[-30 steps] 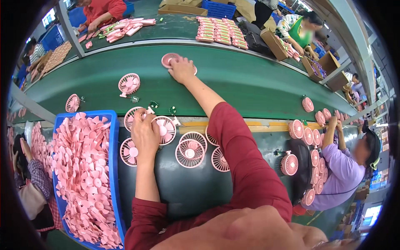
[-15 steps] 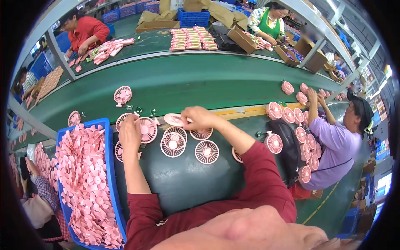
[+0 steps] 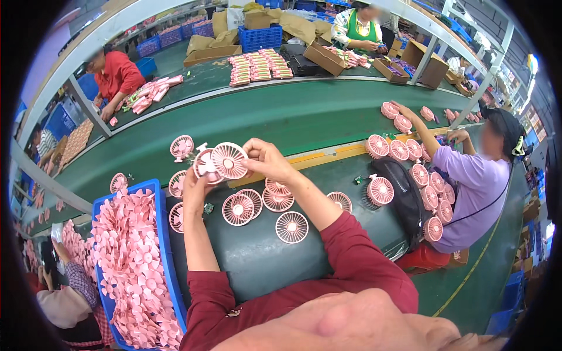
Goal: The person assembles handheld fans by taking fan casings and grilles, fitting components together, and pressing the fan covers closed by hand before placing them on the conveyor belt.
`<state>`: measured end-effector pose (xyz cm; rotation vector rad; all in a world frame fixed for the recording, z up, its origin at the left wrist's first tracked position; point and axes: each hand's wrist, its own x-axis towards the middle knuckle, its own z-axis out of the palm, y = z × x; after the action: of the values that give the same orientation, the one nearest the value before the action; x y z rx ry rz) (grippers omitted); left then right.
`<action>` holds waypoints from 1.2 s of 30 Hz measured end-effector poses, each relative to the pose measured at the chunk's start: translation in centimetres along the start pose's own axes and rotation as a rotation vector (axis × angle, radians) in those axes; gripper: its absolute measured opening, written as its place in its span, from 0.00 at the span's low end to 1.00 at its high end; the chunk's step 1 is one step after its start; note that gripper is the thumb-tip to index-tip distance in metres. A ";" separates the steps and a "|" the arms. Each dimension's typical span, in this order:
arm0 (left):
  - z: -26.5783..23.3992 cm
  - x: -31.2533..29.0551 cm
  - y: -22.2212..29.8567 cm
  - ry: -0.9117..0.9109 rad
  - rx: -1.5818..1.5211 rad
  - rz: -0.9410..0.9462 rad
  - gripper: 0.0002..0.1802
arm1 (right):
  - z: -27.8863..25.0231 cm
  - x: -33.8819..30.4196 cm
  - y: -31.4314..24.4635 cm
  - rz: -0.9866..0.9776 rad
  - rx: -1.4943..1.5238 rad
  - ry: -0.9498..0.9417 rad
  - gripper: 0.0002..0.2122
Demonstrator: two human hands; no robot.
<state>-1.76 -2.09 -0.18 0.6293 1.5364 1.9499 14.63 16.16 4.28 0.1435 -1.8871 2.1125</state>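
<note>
My left hand (image 3: 195,192) is closed round a pink fan housing (image 3: 202,162), lifted above the bench. A round pink fan grille (image 3: 229,161) is pinched at its right edge by the fingers of my right hand (image 3: 267,161). The grille faces up and overlaps the right part of the housing; whether the two touch I cannot tell. Loose grilles lie below my right hand, among them an overlapping pair (image 3: 238,209) and a single grille (image 3: 292,227). Beside my left wrist lie more pink fan parts (image 3: 177,217), partly hidden, and a small green circuit board (image 3: 208,207).
A blue bin (image 3: 170,266) heaped with pink fan blades (image 3: 132,263) stands at my left. Beyond the bench runs a green conveyor belt (image 3: 275,117) with a fan housing (image 3: 182,147) near its edge. At right, a black bag (image 3: 404,205) lies beside a co-worker in purple (image 3: 468,181) and several fans.
My right hand has turned the grille face up and brought it left over the housing. My left hand has raised the housing off the bench. The view has shifted slightly.
</note>
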 end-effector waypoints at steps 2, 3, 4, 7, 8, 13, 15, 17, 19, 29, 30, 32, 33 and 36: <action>1.3 -0.7 -0.1 -0.100 -0.188 -0.034 0.30 | 0.6 0.5 0.7 -0.017 -0.001 0.190 0.10; 1.9 -1.0 0.1 -0.147 -0.215 -0.054 0.30 | 0.9 0.7 1.0 0.007 -0.031 0.239 0.13; 2.1 -0.9 -0.1 -0.180 -0.258 -0.087 0.29 | 1.3 0.9 1.8 -0.096 -0.098 0.294 0.14; 2.7 -1.4 0.2 -0.234 -0.296 -0.086 0.26 | 1.6 0.9 2.2 -0.197 -0.273 0.384 0.20; 2.9 -1.5 0.6 -0.242 -0.310 -0.077 0.26 | 1.8 0.8 1.8 -0.210 -0.296 0.394 0.20; 3.3 -1.3 -0.1 -0.271 -0.352 -0.074 0.26 | 2.2 0.8 1.1 -0.357 -0.696 0.446 0.20; 4.1 -1.4 -0.2 -0.245 -0.436 -0.136 0.26 | 3.0 0.4 0.7 -0.333 -0.729 0.465 0.19; 4.3 -1.3 -0.5 -0.241 -0.543 -0.141 0.26 | 3.0 0.5 0.8 -0.411 -0.817 0.456 0.20; 4.3 -1.4 -0.6 -0.266 -0.612 -0.166 0.29 | 3.2 0.5 1.0 -0.485 -0.908 0.431 0.20; 6.3 -2.5 0.7 -0.158 -0.821 -0.088 0.25 | 4.1 0.3 2.3 -0.405 -0.851 0.162 0.39; 6.8 -2.8 0.8 -0.089 -0.808 -0.061 0.25 | 4.2 0.3 2.4 -0.403 -0.851 0.162 0.39; 8.1 -3.7 1.4 -0.013 -0.752 -0.017 0.25 | 4.3 0.3 3.0 -0.433 -0.797 0.167 0.46; 8.8 -4.1 1.6 0.062 -0.694 0.027 0.24 | 4.4 0.3 3.5 -0.431 -0.799 0.170 0.46; 10.8 -4.8 1.0 0.298 -0.308 0.388 0.23 | 5.7 0.1 4.3 -0.342 -0.421 0.139 0.47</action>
<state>8.84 2.00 3.17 0.5515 1.3023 2.6111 12.61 10.19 0.95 0.2020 -2.0077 1.4372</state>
